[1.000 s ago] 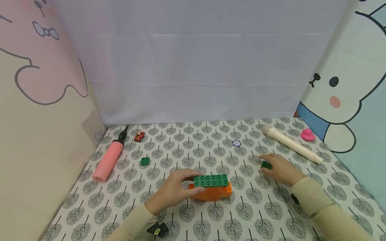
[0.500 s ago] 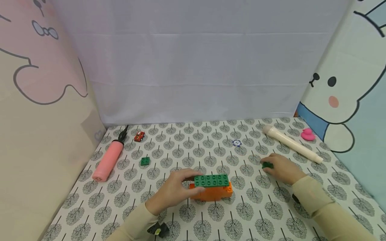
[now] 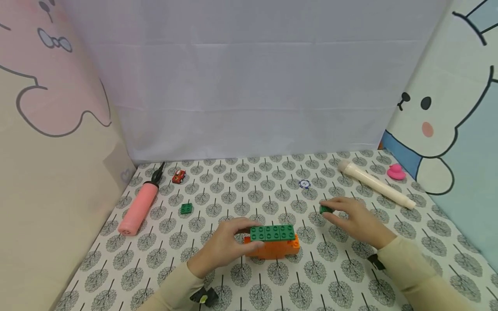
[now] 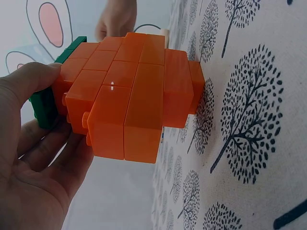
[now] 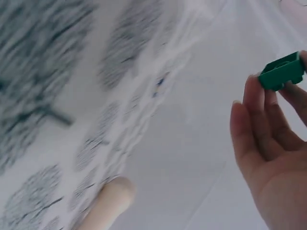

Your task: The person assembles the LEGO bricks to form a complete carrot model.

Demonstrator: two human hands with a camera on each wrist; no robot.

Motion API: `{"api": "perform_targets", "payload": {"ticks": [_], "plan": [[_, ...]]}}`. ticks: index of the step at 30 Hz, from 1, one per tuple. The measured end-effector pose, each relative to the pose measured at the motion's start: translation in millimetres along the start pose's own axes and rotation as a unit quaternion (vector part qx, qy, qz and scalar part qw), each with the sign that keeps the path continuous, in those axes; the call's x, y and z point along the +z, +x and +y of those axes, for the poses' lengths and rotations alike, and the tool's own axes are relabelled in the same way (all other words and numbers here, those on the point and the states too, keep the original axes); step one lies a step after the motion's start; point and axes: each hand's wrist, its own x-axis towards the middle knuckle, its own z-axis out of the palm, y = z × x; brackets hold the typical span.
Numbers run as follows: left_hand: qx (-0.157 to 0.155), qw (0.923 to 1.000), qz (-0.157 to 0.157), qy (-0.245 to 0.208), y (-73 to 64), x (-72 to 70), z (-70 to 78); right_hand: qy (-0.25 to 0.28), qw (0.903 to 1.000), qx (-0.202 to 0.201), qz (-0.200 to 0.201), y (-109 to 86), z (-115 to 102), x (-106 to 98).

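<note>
A stack of orange building blocks (image 3: pixel 272 250), topped by a row of green blocks (image 3: pixel 272 233), stands on the patterned cloth. My left hand (image 3: pixel 225 244) grips its left end, and in the left wrist view the thumb lies at the join of the orange blocks (image 4: pixel 124 91) and the green layer. To the right, my right hand (image 3: pixel 358 220) pinches a small green block (image 3: pixel 326 209) by the fingertips. The right wrist view shows that green block (image 5: pixel 282 72) raised off the cloth, its hollow side partly visible. Another green block (image 3: pixel 186 208) lies on the cloth at the left.
A pink hand pump (image 3: pixel 137 209) lies along the left side, near a red toy car (image 3: pixel 179 176). Towards the back right are a poker chip (image 3: pixel 304 184), a cream-coloured stick-like object (image 3: pixel 375 183) and a pink rubber duck (image 3: pixel 396 171). Fabric walls (image 3: pixel 249 86) enclose the table.
My right hand has picked up the green block and shifted left with it, towards the stack. The left hand keeps its grip and the stack stays put.
</note>
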Motion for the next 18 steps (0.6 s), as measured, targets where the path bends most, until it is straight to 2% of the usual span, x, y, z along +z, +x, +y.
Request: {"api": "perform_targets", "payload": {"ticks": [4, 7, 11, 14, 18], "plan": [[-0.004, 1.0000, 0.000, -0.001, -0.1, 0.2, 0.0, 0.018, 0.9952, -0.090, 0.035, -1.3, -24.3, 4.0], [-0.008, 1.0000, 0.001, 0.001, -0.2, 0.2, 0.2, 0.036, 0.9860, -0.156, 0.046, -1.5, -39.8, 7.6], [-0.007, 1.0000, 0.000, 0.005, -0.2, 0.2, -0.2, 0.050, 0.9727, -0.221, 0.051, -0.2, -54.7, 12.0], [-0.006, 1.0000, -0.001, 0.006, -0.2, 0.1, -0.5, 0.052, 0.9692, -0.236, 0.046, 0.4, -62.1, 14.4], [-0.006, 1.0000, -0.001, 0.005, 0.0, 0.0, -0.2, 0.063, 0.9713, -0.228, 0.027, 0.4, -67.7, 17.3]]}}
